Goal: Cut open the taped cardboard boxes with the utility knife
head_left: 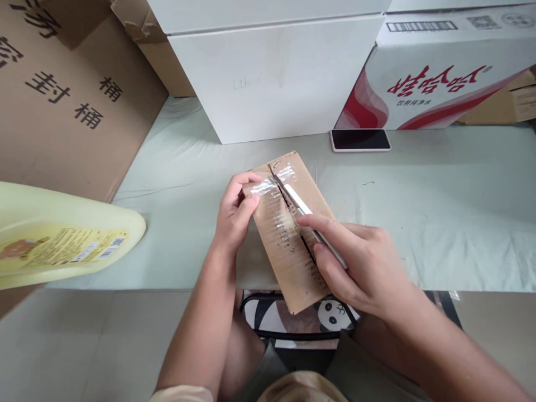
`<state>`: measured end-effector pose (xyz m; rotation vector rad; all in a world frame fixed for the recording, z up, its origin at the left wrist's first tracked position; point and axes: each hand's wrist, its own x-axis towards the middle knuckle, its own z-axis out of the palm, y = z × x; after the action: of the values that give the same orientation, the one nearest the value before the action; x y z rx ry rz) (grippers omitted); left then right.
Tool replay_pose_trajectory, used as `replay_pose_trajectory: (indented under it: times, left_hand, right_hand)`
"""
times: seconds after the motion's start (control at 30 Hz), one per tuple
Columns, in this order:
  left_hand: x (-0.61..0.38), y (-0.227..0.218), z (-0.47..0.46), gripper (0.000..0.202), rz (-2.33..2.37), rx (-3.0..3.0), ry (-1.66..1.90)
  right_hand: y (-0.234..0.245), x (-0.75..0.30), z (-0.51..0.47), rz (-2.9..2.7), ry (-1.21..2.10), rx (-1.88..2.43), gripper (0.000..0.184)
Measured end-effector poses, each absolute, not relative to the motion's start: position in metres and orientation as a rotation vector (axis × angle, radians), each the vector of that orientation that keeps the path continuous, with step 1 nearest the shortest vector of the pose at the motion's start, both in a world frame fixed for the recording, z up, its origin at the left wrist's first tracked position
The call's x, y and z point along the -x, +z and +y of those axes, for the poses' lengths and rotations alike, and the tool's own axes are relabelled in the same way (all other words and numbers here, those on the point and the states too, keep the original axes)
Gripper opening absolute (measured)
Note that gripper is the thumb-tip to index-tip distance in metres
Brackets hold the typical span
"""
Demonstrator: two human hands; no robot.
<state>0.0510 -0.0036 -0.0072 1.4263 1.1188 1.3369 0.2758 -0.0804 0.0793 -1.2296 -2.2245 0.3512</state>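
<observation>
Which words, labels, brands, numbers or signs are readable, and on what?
"汤 … 桶": large brown carton, first character clipped.
"密封桶": same carton, likewise.
"饮用纯净水": red-white carton; large red characters uncertain.
"Lzh…": white box, faint.
Too small/blurred: yellow bottle label, small cardboard box print.

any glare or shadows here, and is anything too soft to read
Head view: bright glare streaks on the carton's clear tape; head view: soft shade on the cloth just left of the carton, a darker patch across the big brown box's top; head view: the bottle's small print is too soft to read.
</observation>
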Motion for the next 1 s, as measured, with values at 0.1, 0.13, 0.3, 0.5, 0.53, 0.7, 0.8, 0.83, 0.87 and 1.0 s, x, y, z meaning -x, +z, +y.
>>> replay_pose_trajectory:
  times: [0.1,0.13,0.3,0.5,0.53,0.7,0.8,0.83,0.87,1.0]
  left_hand:
    - [-0.051,-0.007,-0.004,0.027,1.119,-1.413,1.336]
    - [-0.051,-0.006,-0.004,0.027,1.118,-1.413,1.336]
    - [-0.053,-0.005,-0.005,0.026,1.130,-1.416,1.324]
    - [-0.054,-0.002,-0.006,0.023,1.134,-1.416,1.325]
    - [-0.054,-0.001,-0.006,0.022,1.132,-1.419,1.323]
    - [-0.054,-0.001,-0.006,0.025,1.150,-1.441,1.299]
    - [-0.054,-0.002,-0.007,0.033,1.167,-1.416,1.318]
    - [-0.054,-0.003,-0.007,0.037,1.161,-1.404,1.329]
    - [-0.054,-0.004,-0.007,0.043,1.151,-1.393,1.338]
    - [-0.052,-0.012,-0.005,0.054,1.091,-1.359,1.376]
  right_hand:
    - [0.078,-0.275,-0.080,-2.234,0.325,1.234,0.034]
    - [0.078,-0.274,-0.080,-2.239,0.308,1.236,0.034]
    - [0.077,-0.269,-0.079,-2.265,0.126,1.262,0.035]
    - [0.076,-0.270,-0.079,-2.247,0.180,1.218,0.034]
    - [0.076,-0.270,-0.079,-2.236,0.192,1.215,0.034]
    - [0.076,-0.269,-0.077,-2.221,0.155,1.218,0.035]
    - [0.076,-0.270,-0.078,-2.154,0.325,1.164,0.034]
    - [0.076,-0.271,-0.079,-2.122,0.394,1.134,0.034]
    - [0.076,-0.272,-0.080,-2.092,0.452,1.094,0.034]
    - [0.079,-0.277,-0.087,-1.983,0.614,1.092,0.033]
